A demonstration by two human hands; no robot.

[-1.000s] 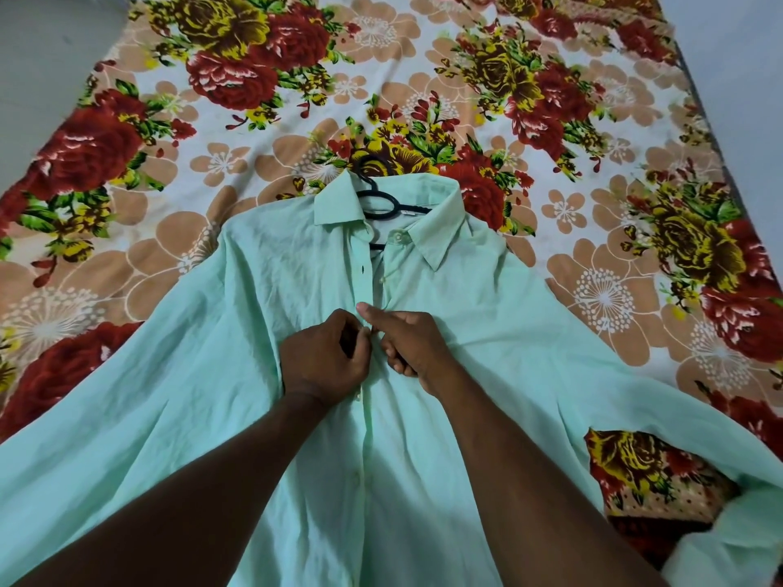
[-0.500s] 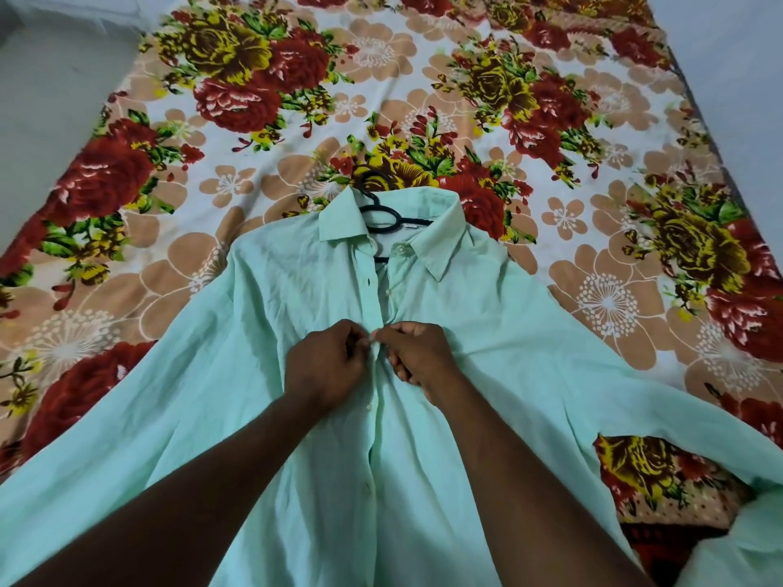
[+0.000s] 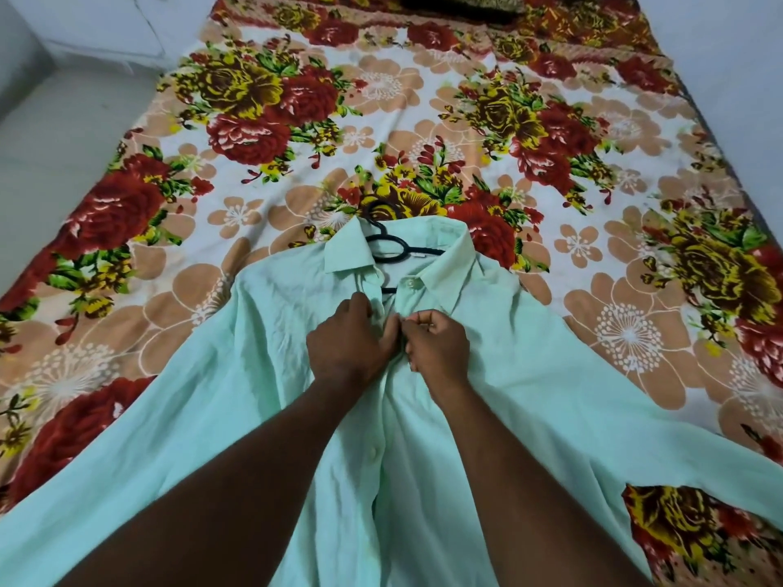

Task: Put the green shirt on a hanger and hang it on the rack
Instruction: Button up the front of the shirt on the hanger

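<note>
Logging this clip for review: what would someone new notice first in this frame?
The pale green shirt lies spread front-up across the near half of the view, where the left hand and right hand pinch its button strip just below the collar. A black hanger sits in the neck opening, hook poking past the collar. Underneath is a loud bedsheet of red and yellow flowers.

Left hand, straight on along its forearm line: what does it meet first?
Likely the collar of the green shirt, then the black hanger in the neck opening. Depth is unclear; the left hand pinches the placket just below.
</note>
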